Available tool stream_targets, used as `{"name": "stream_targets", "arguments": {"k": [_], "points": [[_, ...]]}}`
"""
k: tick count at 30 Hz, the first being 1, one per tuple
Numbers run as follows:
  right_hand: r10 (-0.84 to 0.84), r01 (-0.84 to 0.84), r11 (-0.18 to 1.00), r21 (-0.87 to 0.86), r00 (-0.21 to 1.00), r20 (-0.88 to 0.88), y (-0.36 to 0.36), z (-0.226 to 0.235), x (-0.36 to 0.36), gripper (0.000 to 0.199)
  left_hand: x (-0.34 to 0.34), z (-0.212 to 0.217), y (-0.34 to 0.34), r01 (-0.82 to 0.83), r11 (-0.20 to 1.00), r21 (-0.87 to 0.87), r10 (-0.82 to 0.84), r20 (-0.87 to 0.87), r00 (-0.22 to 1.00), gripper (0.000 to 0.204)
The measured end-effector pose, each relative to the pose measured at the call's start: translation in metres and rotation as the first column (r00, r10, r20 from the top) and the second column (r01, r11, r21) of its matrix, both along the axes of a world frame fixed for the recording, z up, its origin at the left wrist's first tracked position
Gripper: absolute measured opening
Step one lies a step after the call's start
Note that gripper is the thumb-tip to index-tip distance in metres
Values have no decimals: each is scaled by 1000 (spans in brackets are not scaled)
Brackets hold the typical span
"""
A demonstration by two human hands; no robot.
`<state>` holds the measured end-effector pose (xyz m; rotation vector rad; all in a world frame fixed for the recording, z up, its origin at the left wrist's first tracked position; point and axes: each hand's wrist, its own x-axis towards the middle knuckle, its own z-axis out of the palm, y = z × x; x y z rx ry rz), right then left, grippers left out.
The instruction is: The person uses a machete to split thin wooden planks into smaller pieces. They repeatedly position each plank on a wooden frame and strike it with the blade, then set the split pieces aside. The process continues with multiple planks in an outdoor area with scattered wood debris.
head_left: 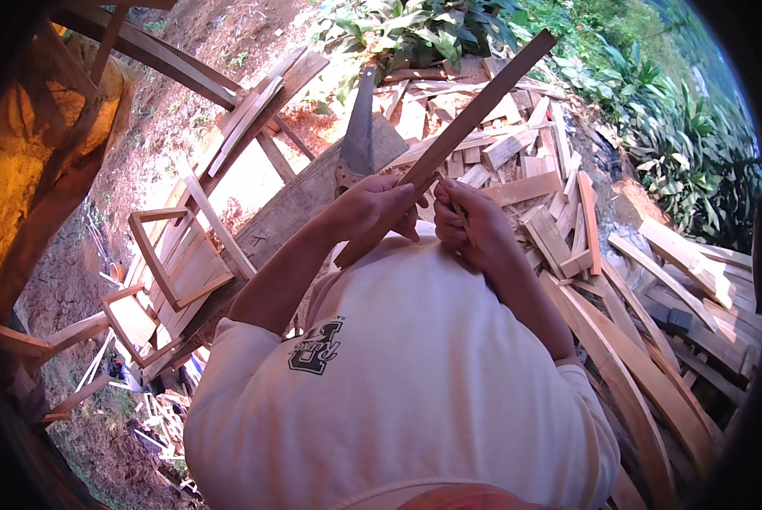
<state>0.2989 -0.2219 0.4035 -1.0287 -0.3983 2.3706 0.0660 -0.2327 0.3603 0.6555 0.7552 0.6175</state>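
Note:
My left hand (374,206) is closed around a long, narrow wooden strip (483,106). The strip slants up from my chest toward the far right. Close beside it, near the strip's lower part, my right hand (473,219) is closed with its fingers curled in. A thin, pencil-like stick (459,214) shows among those fingers; its exact kind is hard to make out. Just beyond my left hand, a handsaw (360,127) lies on a wide weathered plank (292,208), its wooden handle toward me and its blade pointing away.
Two rectangular wooden frames, a larger one (167,270) and a smaller one (113,327), rest at the left. Heaped offcuts (517,153) and long boards (644,382) fill the right side. Leafy plants (687,144) grow beyond. A yellow sheet (16,170) hangs at the far left.

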Motion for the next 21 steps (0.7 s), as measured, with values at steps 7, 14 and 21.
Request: {"name": "stream_targets", "arguments": {"k": [7, 14, 21], "points": [[-338, -783, 43, 621, 573, 746, 9, -30, -2, 15, -14, 8, -1, -54, 996, -66, 43, -167, 985, 37], [-24, -666, -223, 712, 734, 679, -12, -8, -21, 16, -24, -13, 5, -382, 924, -5, 356, -353, 865, 38], [-473, -653, 41, 756, 654, 591, 31, -25, -1, 10, -80, -32, 14, -394, 905, 160, 425, -362, 830, 42]]}}
